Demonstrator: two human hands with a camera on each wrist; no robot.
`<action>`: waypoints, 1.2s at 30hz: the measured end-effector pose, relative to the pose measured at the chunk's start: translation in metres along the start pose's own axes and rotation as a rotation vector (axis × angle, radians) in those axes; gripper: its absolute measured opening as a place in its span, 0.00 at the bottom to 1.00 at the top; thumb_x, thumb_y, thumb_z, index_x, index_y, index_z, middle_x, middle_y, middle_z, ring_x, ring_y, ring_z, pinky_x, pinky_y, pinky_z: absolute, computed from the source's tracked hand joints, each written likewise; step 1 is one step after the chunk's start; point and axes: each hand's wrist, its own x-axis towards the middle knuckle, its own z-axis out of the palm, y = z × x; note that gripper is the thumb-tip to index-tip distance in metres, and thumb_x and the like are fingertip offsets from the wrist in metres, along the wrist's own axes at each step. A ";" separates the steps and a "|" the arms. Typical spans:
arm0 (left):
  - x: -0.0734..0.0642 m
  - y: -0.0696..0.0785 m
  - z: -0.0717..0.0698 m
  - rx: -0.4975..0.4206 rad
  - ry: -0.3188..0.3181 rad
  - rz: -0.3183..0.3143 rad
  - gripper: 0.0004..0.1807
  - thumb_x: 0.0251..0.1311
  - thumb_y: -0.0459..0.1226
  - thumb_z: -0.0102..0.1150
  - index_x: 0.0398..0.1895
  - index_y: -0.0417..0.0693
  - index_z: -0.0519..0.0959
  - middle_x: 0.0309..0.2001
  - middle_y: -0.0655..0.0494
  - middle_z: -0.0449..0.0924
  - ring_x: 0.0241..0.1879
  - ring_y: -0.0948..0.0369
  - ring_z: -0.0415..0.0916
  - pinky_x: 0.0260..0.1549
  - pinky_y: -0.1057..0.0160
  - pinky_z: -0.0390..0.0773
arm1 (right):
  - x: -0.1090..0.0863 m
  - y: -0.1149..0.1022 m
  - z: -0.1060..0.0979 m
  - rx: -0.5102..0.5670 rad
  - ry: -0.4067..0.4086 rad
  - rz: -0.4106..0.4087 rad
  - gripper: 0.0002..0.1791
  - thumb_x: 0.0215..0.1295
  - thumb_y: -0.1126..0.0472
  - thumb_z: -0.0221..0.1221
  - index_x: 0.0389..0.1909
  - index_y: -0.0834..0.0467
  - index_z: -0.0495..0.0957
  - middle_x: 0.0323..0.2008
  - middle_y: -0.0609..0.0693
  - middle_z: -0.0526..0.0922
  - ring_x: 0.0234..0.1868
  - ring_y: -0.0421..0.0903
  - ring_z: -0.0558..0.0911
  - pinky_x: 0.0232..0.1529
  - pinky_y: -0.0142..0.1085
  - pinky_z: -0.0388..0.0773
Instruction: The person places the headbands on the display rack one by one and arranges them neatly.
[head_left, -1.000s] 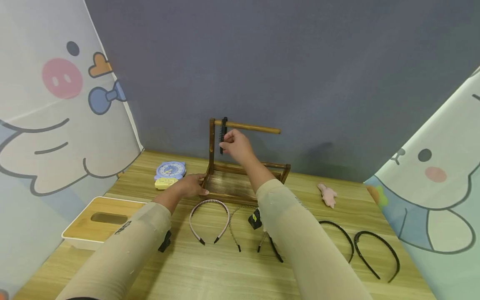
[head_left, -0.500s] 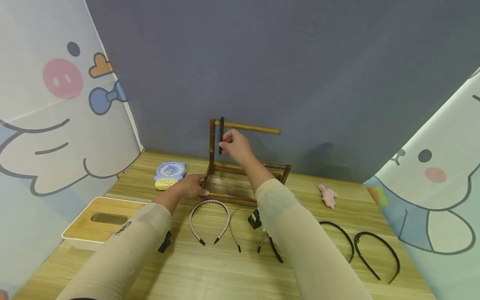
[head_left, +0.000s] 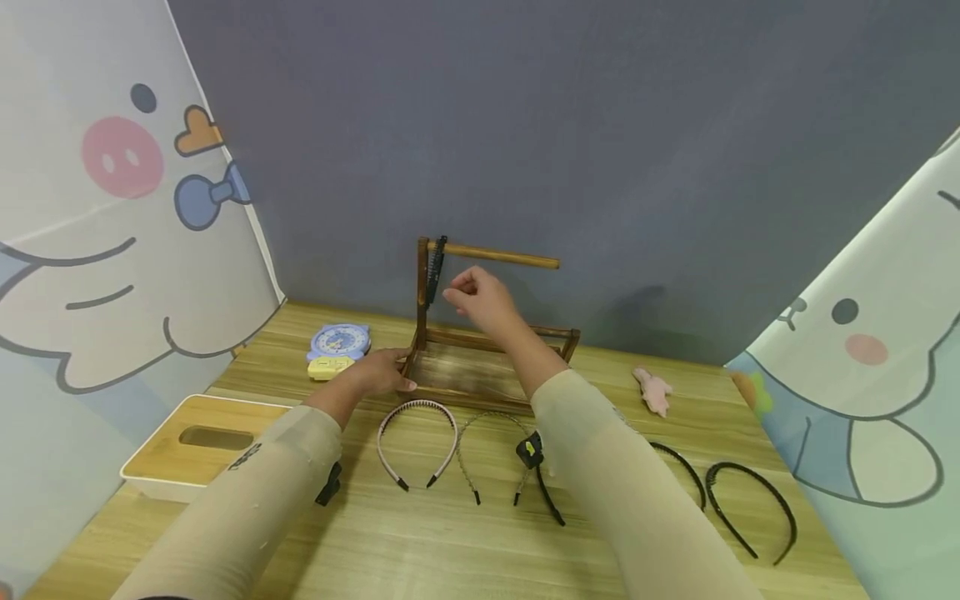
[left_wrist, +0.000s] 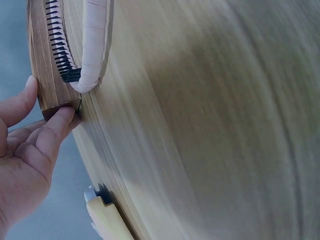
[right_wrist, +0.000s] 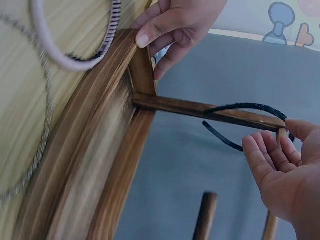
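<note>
A black toothed headband (head_left: 436, 271) hangs from the rod (head_left: 502, 255) of a dark wooden rack (head_left: 423, 287), close to the upright post. Beside it, slightly to the right, my right hand (head_left: 483, 300) is apart from the headband, its fingers loosely bent and holding nothing. In the right wrist view the headband (right_wrist: 245, 106) loops around the wood near my fingertips. My left hand (head_left: 378, 372) holds the rack's front left corner, thumb at the front and fingers along the side. The left wrist view shows those fingers (left_wrist: 54, 132) against the wooden end.
In front of the rack lie a pale pink headband (head_left: 418, 403), a braided headband (head_left: 467, 475) and a black one with a dark ornament (head_left: 529, 450). More black headbands (head_left: 787, 504) lie right. A tissue box (head_left: 217, 437), blue clock (head_left: 340, 340) and pink toy (head_left: 655, 392) stand around.
My right hand has let go of the black headband and drawn back to the right and down. The headband now hangs tilted beside the post. My left hand stays on the rack.
</note>
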 end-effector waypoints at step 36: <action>0.003 -0.001 -0.001 0.072 -0.022 0.023 0.45 0.66 0.42 0.61 0.79 0.42 0.47 0.70 0.34 0.62 0.69 0.39 0.61 0.67 0.41 0.63 | -0.143 0.085 -0.091 -0.234 0.039 0.026 0.20 0.68 0.38 0.56 0.50 0.47 0.75 0.46 0.45 0.81 0.48 0.47 0.79 0.44 0.43 0.79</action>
